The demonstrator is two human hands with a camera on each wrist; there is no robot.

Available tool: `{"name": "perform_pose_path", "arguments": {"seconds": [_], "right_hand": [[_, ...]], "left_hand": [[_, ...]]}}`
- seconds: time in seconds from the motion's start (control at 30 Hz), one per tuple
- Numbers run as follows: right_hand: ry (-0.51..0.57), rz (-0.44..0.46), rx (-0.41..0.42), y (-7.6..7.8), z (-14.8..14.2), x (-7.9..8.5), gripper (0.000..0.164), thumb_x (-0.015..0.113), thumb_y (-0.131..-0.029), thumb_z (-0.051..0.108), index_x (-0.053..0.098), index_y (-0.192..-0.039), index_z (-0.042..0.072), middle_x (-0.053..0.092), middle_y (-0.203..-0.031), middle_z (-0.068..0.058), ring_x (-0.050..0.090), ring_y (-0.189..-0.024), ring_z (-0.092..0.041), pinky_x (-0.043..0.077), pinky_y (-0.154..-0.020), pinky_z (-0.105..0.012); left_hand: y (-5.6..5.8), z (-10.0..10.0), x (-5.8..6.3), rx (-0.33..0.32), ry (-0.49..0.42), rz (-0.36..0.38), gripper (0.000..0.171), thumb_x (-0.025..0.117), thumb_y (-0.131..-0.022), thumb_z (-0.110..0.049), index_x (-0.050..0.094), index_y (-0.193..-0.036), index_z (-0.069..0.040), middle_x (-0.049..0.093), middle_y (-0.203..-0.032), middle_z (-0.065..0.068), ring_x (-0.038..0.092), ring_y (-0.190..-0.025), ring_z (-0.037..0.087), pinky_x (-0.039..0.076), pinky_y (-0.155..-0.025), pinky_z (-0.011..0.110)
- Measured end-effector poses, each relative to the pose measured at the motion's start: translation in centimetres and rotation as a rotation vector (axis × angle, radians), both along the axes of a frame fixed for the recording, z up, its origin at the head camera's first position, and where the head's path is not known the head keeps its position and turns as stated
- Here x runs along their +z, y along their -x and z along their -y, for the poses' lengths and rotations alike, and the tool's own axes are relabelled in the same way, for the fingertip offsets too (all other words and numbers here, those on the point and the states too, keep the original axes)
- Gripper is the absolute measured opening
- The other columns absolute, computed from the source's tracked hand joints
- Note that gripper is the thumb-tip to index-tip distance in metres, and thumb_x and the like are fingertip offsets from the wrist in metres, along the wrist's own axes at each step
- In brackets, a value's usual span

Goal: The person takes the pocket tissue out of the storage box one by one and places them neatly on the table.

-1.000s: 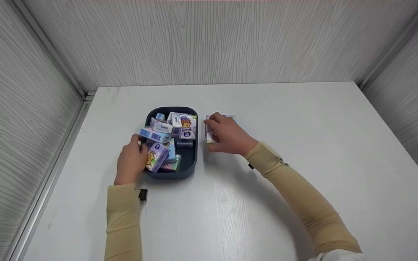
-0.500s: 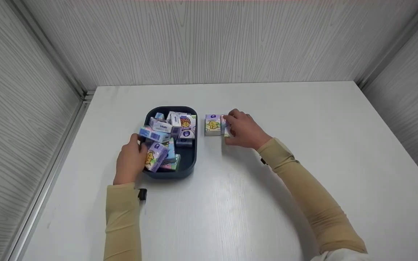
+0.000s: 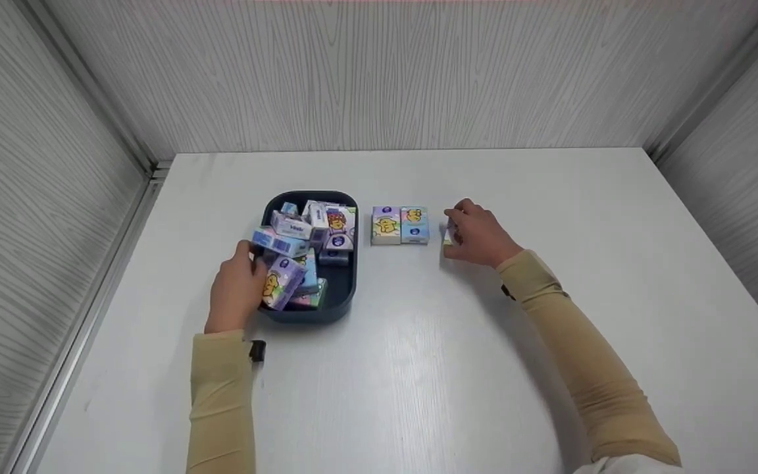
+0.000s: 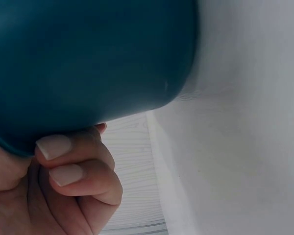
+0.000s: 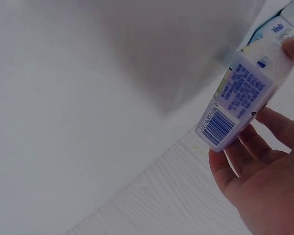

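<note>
My left hand grips the near left side of a dark blue plastic bin. In the left wrist view, curled fingers lie against the bin's wall. Inside the bin lie several small tissue packs, jumbled and overlapping. To its right, a purple-and-white tissue pack and a blue one lie flat, side by side. Farther right, my right hand pinches another tissue pack between thumb and fingers, its purple barcode side showing in the right wrist view. From the head, that hand mostly hides the pack.
The white tabletop runs back to a grey wood-grain panel. More such panels stand at the left and right sides.
My right hand has moved right with its tissue pack, away from the two packs lying side by side, which now show fully. My left hand stays at the bin.
</note>
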State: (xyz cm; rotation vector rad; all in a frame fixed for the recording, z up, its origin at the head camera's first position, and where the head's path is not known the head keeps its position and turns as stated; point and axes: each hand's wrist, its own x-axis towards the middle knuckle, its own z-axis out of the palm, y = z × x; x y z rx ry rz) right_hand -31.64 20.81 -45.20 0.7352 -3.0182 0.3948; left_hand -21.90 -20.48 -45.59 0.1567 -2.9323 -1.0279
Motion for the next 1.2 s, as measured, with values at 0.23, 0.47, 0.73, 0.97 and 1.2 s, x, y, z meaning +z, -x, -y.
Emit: {"name": "perform_pose_path", "arguments": {"seconds": [0.23, 0.47, 0.73, 0.97, 1.2], "right_hand": [[0.002, 0.067, -0.034, 0.3, -1.4, -0.8, 0.072, 0.069, -0.076, 0.026, 0.045, -0.138, -0.003, 0.046, -0.126, -0.016, 0.049, -0.105, -0.028, 0.037, -0.095, -0.046], [0.03, 0.14, -0.037, 0.3, -1.8, -0.4, 0.08, 0.065, -0.077, 0.017, 0.03, -0.147, 0.0, 0.039, -0.14, -0.015, 0.044, -0.116, -0.027, 0.034, -0.1, -0.042], [0.077, 0.164, -0.068, -0.1, -1.6, 0.2, 0.066, 0.069, -0.078, 0.009, 0.043, -0.136, -0.004, 0.038, -0.134, -0.019, 0.046, -0.113, -0.028, 0.038, -0.096, -0.042], [0.093, 0.176, -0.065, 0.1, -0.5, -0.2, 0.06, 0.066, -0.082, 0.005, 0.043, -0.136, -0.004, 0.036, -0.14, -0.017, 0.046, -0.118, -0.026, 0.037, -0.098, -0.04], [0.088, 0.172, -0.056, 0.2, 0.7, -0.5, 0.057, 0.066, -0.084, 0.001, 0.045, -0.136, -0.002, 0.033, -0.146, -0.017, 0.04, -0.129, -0.03, 0.034, -0.103, -0.042]], "left_hand": [[0.0, 0.0, -0.1, 0.001, 0.003, 0.012, 0.042, 0.038, -0.102, -0.022, 0.037, -0.136, 0.002, 0.058, -0.114, 0.024, 0.053, -0.083, 0.029, 0.044, -0.074, 0.044], [-0.1, 0.1, -0.1, -0.003, 0.017, -0.028, 0.038, 0.039, -0.101, -0.02, 0.041, -0.131, 0.002, 0.061, -0.102, 0.025, 0.054, -0.075, 0.029, 0.043, -0.067, 0.043], [0.0, 0.3, 0.2, 0.001, 0.009, -0.016, 0.04, 0.038, -0.102, -0.021, 0.039, -0.133, 0.003, 0.06, -0.108, 0.025, 0.054, -0.08, 0.03, 0.044, -0.074, 0.045], [0.1, 0.3, 0.1, 0.003, 0.0, -0.019, 0.041, 0.038, -0.102, -0.022, 0.039, -0.134, 0.003, 0.06, -0.106, 0.025, 0.054, -0.079, 0.03, 0.045, -0.072, 0.045], [-0.1, 0.0, -0.1, 0.0, -0.003, -0.016, 0.04, 0.039, -0.102, -0.022, 0.039, -0.134, 0.002, 0.06, -0.106, 0.024, 0.054, -0.078, 0.03, 0.045, -0.071, 0.044]]}}
